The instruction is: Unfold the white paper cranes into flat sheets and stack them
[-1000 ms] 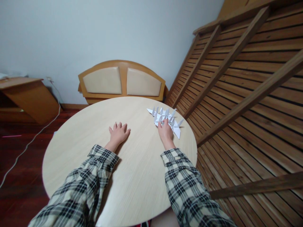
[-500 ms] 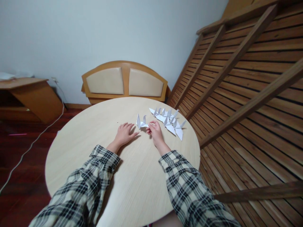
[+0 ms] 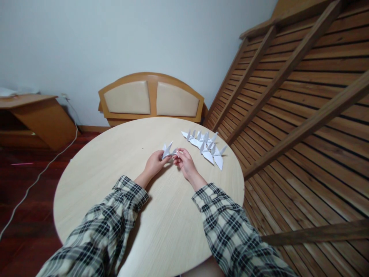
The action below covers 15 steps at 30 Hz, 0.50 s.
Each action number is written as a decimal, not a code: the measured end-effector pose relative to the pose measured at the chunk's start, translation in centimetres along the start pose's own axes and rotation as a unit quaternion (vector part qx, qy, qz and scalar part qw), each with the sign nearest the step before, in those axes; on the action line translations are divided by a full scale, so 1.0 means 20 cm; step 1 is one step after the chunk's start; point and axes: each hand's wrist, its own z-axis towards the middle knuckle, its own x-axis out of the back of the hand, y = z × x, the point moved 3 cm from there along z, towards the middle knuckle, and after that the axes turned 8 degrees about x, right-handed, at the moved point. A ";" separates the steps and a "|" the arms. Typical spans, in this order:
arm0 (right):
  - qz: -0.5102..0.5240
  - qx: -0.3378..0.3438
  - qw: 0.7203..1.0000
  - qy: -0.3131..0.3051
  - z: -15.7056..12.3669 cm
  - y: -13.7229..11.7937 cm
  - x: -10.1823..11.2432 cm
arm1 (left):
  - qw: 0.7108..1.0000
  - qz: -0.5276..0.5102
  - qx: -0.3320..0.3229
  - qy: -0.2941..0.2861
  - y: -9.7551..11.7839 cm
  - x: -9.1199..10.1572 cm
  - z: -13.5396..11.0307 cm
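A white paper crane (image 3: 167, 150) is held just above the round pale wooden table (image 3: 115, 184), near its middle. My left hand (image 3: 154, 163) pinches the crane's left side and my right hand (image 3: 184, 162) pinches its right side, both closed on it. To the right, a row of several more white paper cranes (image 3: 206, 147) lies on the table near its far right edge. Both my arms wear black-and-white checked sleeves.
A wooden chair with two beige pads (image 3: 151, 99) stands behind the table against the wall. A slatted wooden frame (image 3: 302, 96) leans at the right. A low wooden cabinet (image 3: 31, 119) and a white cable (image 3: 37, 177) are at the left, on the dark floor.
My right hand lifted one crane out of the row and carried it left to the table's middle. My left hand rose from lying flat and took hold of the crane's other side.
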 end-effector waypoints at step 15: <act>-0.046 -0.008 0.999 0.014 0.02 0.03 0.04 | 0.923 -0.368 0.113 0.021 -0.06 0.01 0.03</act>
